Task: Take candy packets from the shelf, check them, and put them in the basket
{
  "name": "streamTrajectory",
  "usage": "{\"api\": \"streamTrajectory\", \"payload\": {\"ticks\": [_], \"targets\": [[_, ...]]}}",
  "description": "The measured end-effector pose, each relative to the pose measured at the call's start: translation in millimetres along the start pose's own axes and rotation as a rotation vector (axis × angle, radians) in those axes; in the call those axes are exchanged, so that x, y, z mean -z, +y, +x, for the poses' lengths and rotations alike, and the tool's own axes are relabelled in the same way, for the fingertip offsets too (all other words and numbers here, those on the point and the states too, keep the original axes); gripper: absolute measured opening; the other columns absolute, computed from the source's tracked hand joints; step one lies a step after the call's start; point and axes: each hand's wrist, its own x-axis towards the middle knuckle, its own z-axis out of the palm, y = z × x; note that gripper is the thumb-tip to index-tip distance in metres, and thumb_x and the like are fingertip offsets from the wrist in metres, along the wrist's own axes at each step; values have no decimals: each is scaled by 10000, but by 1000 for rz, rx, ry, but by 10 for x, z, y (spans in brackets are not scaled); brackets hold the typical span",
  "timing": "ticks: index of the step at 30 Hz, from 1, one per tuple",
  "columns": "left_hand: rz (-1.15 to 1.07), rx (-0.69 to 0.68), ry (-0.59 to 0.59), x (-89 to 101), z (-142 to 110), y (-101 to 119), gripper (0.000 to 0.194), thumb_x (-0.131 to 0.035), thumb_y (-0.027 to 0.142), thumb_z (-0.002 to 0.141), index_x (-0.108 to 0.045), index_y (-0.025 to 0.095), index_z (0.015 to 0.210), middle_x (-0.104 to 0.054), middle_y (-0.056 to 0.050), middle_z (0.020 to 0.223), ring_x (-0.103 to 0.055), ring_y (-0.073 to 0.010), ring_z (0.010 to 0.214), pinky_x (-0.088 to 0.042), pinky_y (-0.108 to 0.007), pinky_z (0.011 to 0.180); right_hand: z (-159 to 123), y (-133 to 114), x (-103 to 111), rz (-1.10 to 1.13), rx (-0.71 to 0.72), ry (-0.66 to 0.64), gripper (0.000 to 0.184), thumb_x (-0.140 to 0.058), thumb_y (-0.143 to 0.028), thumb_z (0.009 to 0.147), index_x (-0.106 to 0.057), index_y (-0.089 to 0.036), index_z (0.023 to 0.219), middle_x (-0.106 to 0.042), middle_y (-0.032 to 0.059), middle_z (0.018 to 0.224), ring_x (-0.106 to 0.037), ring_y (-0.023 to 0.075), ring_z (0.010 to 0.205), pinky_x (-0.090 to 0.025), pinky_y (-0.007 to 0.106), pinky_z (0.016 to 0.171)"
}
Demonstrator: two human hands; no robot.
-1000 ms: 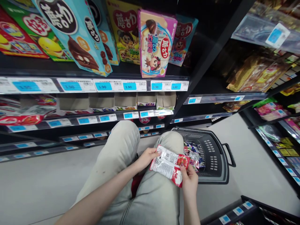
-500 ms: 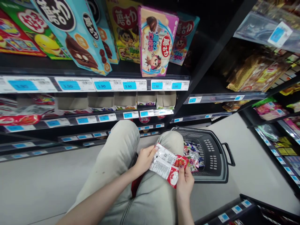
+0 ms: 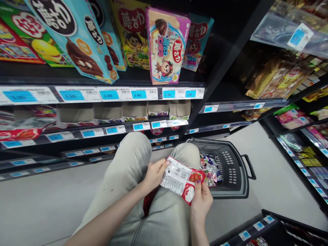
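A red and white candy packet (image 3: 179, 179) with strawberry pictures lies across my lap, its printed back facing up. My left hand (image 3: 155, 174) pinches its left end between thumb and fingers. At the other end, my right hand (image 3: 201, 200) grips the red corner, thumb on top. Just beyond my right knee stands a dark grey shopping basket (image 3: 232, 174), with several small wrapped packets (image 3: 211, 169) inside it.
Shelves in front hold upright snack boxes (image 3: 166, 48) above a row of open cartons (image 3: 109, 111). Red and white packets (image 3: 23, 128) lie at the left of the lower shelf. Bagged goods (image 3: 279, 80) sit on the right shelving. The basket handle (image 3: 249, 166) sticks out over the floor.
The view has shifted slightly, so the shelf boxes appear a little further left. Both hands keep hold of the packet, which has moved very little.
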Motion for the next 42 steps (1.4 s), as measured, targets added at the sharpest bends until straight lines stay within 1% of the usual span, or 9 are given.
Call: {"api": "streamTrajectory", "payload": {"ticks": [5,13,23,27,30,33,36,38,42], "targets": [[92,-84,-11,88,63,20,355,-378,338,809,-290,179,505,-244,67,450,-254,-60,417,-216,-205,439,-91,-82,19,-179,135,29,336,-538,-452,731,-510,-159,568,-512,-35,467,-417,91,446,-351,184,430],[-179,128,-89,34,79,4,368,-419,437,777,-361,166,535,-350,39,524,-339,-84,507,-277,-190,468,-147,-79,134,-335,241,-23,302,-501,-408,777,-566,-147,641,-540,-11,515,-424,100,471,-345,193,469],[-295,208,-168,-178,57,-31,355,-437,443,770,-414,158,558,-404,39,529,-354,-87,503,-283,-199,471,-64,-247,172,-150,31,-41,341,-561,-480,697,-601,-141,702,-640,23,590,-528,139,504,-403,209,448],[-158,139,-342,-309,-33,12,312,-386,426,805,-503,164,682,-480,32,544,-439,-116,535,-328,-214,532,-55,-320,421,-71,-36,-35,359,-611,-478,653,-609,-138,769,-664,40,646,-565,163,538,-440,237,478],[-38,162,-488,-294,-92,23,317,-344,436,824,-530,184,778,-428,61,420,-437,-122,426,-314,-219,498,-28,-390,731,-73,-46,100,403,-618,-484,647,-607,-152,876,-675,49,706,-577,180,551,-444,259,487],[57,148,-513,-213,-73,-2,323,-341,436,824,-544,191,768,-419,63,393,-438,-127,398,-299,-220,490,146,-393,1036,-235,48,283,392,-567,-506,684,-606,-164,871,-650,30,649,-532,157,496,-410,251,471],[159,59,-490,-146,-2,-23,292,-366,399,820,-547,199,709,-455,49,434,-457,-132,442,-289,-219,513,518,-202,1226,-577,158,363,372,-469,-507,745,-605,-161,750,-596,19,550,-498,161,492,-369,252,489],[229,17,-488,-131,33,-18,267,-373,372,820,-546,203,707,-464,44,456,-463,-136,466,-278,-218,517,837,42,1258,-768,157,350,389,-402,-492,779,-582,-163,672,-576,27,527,-511,184,527,-352,262,508],[353,5,-511,-146,38,20,239,-363,347,823,-539,206,745,-505,35,526,-479,-141,516,-280,-214,525,1425,626,1123,-824,50,350,344,-415,-415,812,-596,-144,704,-613,60,622,-558,216,625,-373,286,559]]}}
